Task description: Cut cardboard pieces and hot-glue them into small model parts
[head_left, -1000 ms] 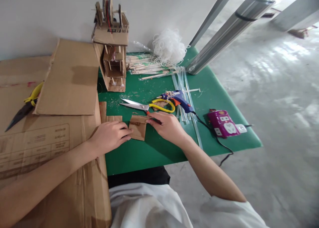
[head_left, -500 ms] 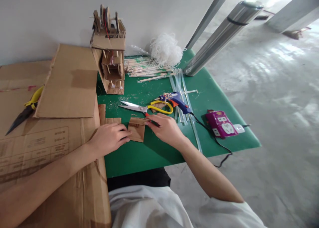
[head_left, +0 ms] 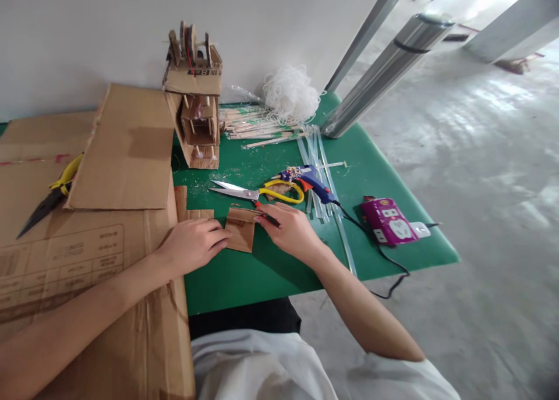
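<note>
A small cardboard piece (head_left: 240, 234), with a folded or layered strip along its top edge, lies on the green table in front of me. My left hand (head_left: 194, 245) has its bent fingertips closed at the piece's left edge. At the upper right corner, my right hand (head_left: 288, 228) pinches the strip between thumb and fingers. Something red shows beside the right fingers; its kind is unclear. Just beyond the hands lie yellow-handled scissors (head_left: 238, 191), blades pointing left. Another cardboard scrap (head_left: 201, 213) sits partly behind my left hand.
A blue glue gun (head_left: 317, 184) rests by clear glue sticks (head_left: 312, 149). A purple power strip (head_left: 386, 220) is at right. Behind stand a cardboard model (head_left: 196, 100), wrapped wooden sticks (head_left: 248, 120) and white string (head_left: 292, 94). Large cardboard sheets (head_left: 131, 149) and pliers (head_left: 52, 196) occupy the left.
The camera view has tilted slightly, so the scene sits a little lower. Both hands keep practically the same hold on the small cardboard piece.
</note>
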A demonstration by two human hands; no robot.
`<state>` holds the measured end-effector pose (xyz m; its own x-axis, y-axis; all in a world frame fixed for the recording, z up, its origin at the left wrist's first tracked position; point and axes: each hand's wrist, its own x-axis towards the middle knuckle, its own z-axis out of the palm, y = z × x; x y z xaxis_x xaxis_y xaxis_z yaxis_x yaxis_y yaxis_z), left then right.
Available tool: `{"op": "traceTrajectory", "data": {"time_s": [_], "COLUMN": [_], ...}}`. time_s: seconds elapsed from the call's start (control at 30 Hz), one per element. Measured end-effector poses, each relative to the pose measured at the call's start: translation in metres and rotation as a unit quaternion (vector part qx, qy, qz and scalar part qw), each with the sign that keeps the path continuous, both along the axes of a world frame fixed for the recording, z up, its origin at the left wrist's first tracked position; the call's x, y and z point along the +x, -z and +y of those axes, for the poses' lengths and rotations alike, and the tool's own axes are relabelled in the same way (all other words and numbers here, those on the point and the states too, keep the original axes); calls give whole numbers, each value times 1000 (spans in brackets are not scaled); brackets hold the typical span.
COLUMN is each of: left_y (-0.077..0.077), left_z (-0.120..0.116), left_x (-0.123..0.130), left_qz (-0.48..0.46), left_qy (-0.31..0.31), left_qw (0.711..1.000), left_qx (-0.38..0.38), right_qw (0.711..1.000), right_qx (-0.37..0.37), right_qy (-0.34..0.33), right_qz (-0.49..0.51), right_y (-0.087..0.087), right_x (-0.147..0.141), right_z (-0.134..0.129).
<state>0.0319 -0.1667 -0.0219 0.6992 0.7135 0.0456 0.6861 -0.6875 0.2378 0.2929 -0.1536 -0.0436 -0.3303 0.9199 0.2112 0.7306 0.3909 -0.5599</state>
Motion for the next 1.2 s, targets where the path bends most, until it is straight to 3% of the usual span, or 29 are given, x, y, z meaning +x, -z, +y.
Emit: {"op": "traceTrajectory", "data": {"time_s": [0.27, 0.47, 1.2], "left_y": [-9, -3, -2], "left_z": [3, 3, 2], "left_x": [3, 2, 1], "left_qz": [-10, -33, -46], "left_qy": [-9, 6, -4], "left_qw": [999, 999, 999], "left_qx": [53, 31, 0], "right_qw": [1000, 1000, 1000], "right_qx": [7, 1, -6], "right_qy": [-9, -13, -20], "right_qz": [-1, -5, 6], "right_y": [2, 2, 3], "right_x": [0, 1, 1], "right_z": [0, 0, 1]}}
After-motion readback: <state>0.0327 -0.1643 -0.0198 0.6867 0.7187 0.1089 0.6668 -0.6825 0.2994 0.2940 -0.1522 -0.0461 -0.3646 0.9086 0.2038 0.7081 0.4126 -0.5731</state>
